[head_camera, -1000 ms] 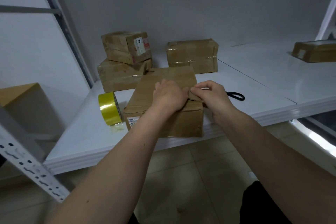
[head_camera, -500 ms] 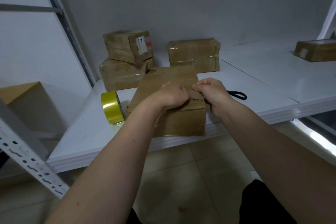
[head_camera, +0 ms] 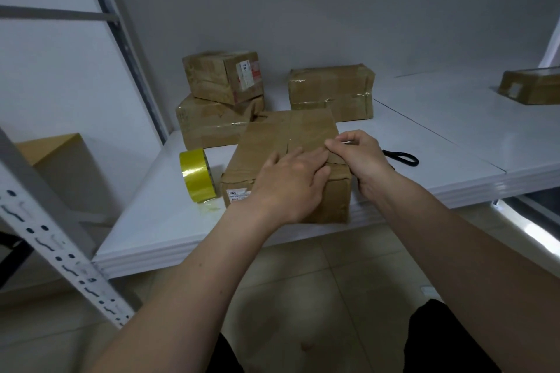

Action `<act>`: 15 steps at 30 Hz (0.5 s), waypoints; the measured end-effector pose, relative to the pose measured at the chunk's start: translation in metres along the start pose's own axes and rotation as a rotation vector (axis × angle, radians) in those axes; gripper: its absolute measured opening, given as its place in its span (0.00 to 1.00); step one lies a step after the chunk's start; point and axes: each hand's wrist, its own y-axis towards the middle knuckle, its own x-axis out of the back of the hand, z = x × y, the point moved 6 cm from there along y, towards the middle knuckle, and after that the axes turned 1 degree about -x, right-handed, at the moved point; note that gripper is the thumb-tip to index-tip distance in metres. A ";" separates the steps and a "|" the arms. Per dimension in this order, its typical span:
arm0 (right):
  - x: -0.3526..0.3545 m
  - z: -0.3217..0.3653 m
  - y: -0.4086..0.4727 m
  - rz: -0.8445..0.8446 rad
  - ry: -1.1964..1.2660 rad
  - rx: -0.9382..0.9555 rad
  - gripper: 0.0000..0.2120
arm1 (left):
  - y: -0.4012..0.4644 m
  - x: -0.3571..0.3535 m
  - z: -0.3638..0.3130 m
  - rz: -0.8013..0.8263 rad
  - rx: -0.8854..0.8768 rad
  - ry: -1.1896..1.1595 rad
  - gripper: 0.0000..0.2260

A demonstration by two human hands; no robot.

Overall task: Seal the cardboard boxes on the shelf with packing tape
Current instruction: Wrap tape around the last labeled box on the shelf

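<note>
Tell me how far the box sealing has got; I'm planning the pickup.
Done, apparently: the three brown cardboard boxes at the back show glossy tape. In hand: the left hand lies flat on the front brown cardboard box while the right hand pinches something at its top edge, likely tape. The yellow tape roll stands beside it. Left: finishing this box; the far-right box is unclear.

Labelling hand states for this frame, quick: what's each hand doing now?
Left hand: open, fingers flat on the brown cardboard box.
Right hand: pinching tape at the box's top edge.
</note>
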 end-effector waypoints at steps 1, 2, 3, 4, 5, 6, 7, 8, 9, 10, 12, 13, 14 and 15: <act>0.000 0.000 0.000 -0.003 -0.003 0.008 0.07 | -0.001 -0.001 0.001 0.011 0.010 0.013 0.21; 0.000 0.001 -0.001 -0.007 -0.013 0.013 0.07 | -0.001 -0.002 0.002 0.024 0.020 0.026 0.22; 0.000 0.001 -0.001 -0.009 -0.023 0.018 0.08 | -0.001 -0.003 0.003 0.037 0.027 0.037 0.22; 0.000 0.002 -0.002 -0.009 -0.033 0.020 0.09 | -0.002 -0.004 0.004 0.047 0.033 0.041 0.23; 0.000 0.002 -0.002 -0.006 -0.032 0.021 0.10 | -0.004 -0.005 0.004 0.048 0.039 0.041 0.24; 0.001 0.003 -0.003 -0.006 -0.025 0.024 0.11 | -0.005 -0.006 0.006 0.037 0.043 0.041 0.25; 0.001 0.004 -0.003 -0.006 -0.022 0.032 0.12 | -0.007 -0.007 0.007 0.023 0.045 0.048 0.27; 0.002 0.006 -0.003 -0.007 -0.035 0.042 0.13 | -0.008 -0.007 0.008 0.014 0.046 0.067 0.28; 0.001 0.007 -0.003 -0.008 -0.051 0.048 0.13 | -0.009 -0.007 0.009 0.018 0.046 0.089 0.28; 0.001 0.008 -0.003 -0.006 -0.063 0.045 0.12 | -0.010 -0.007 0.010 0.028 0.050 0.101 0.28; 0.000 0.009 -0.003 -0.016 -0.063 0.018 0.11 | -0.011 -0.006 0.012 0.028 0.069 0.055 0.29; 0.002 0.011 -0.002 -0.043 -0.071 0.014 0.10 | -0.013 -0.002 0.014 -0.006 0.083 0.006 0.31; 0.005 0.016 -0.003 -0.086 -0.098 0.036 0.09 | -0.016 0.004 0.019 -0.072 0.108 -0.037 0.33; 0.008 0.024 -0.006 -0.138 -0.137 0.080 0.07 | -0.020 0.013 0.028 -0.177 0.143 -0.064 0.34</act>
